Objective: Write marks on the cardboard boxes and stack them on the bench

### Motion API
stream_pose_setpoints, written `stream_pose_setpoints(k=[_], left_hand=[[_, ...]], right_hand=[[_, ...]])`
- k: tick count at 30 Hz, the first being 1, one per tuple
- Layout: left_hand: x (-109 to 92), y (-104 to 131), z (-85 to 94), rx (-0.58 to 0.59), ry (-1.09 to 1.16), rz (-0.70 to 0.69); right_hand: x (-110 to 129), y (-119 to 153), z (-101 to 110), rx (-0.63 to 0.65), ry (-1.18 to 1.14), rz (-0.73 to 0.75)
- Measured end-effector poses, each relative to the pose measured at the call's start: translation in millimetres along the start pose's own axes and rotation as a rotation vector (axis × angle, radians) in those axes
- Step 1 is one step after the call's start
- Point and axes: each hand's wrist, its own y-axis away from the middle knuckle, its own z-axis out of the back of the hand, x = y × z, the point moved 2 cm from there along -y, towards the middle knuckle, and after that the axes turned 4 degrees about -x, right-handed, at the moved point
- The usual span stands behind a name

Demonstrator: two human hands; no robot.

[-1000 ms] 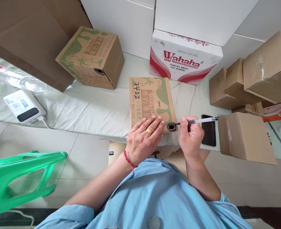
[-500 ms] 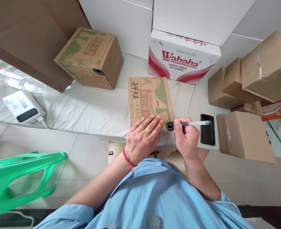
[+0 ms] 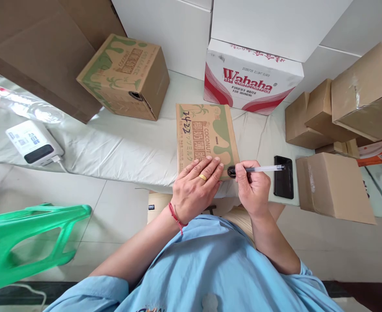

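Observation:
A printed coconut carton (image 3: 207, 134) lies on the cloth-covered table in front of me, with "2422" handwritten in black near its left side. My left hand (image 3: 195, 184) rests flat on the carton's near part, fingers stretched out. In my right hand (image 3: 254, 186) is a pen (image 3: 265, 169) with a clear barrel, pinched between thumb and fingers. Its tip end is over a black-edged round hole (image 3: 231, 171) at the carton's near right corner; the tip itself I cannot make out.
A black phone (image 3: 283, 177) lies right of my right hand, beside a plain brown box (image 3: 335, 186). A Wahaha carton (image 3: 251, 82) and another coconut carton (image 3: 126, 78) stand behind. At left are a white power bank (image 3: 31, 143) with a cable and a green stool (image 3: 31, 242).
The pen's tip end has shifted slightly, covering more of the black-edged hole. My left hand stays flat on the carton. The whole view has moved a little.

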Motion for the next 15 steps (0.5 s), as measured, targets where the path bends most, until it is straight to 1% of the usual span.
stream_pose_setpoints(k=[8,15], left_hand=[[-0.3,-0.1,0.4,0.005,-0.008,0.003],[-1.1,-1.6,1.8,0.013,-0.015,-0.003]], right_hand=[[-0.7,1.9,1.5,0.016,-0.036,0.019],[-1.9,3.5,6.6,0.005,-0.006,-0.006]])
